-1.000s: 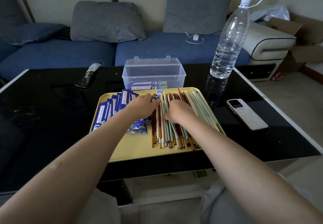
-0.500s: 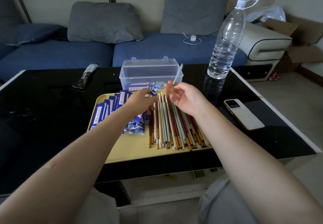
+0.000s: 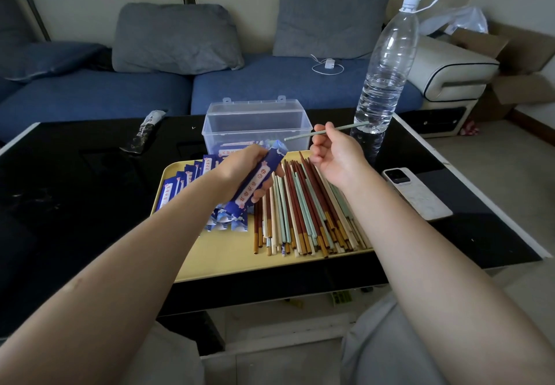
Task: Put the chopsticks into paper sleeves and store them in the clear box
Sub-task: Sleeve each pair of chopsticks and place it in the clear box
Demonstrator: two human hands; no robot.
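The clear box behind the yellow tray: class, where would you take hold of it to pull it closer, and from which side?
Grip the clear box by its two short end walls just under the rim, coming from above. Its lid stands open at the back, sleeved chopsticks lie inside, and the yellow tray crowds its front, so the ends seem freest.

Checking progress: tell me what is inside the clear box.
Through the front wall of the clear box, a few blue printed paper sleeves lie at the bottom. The left hand covers part, so their count is unclear.
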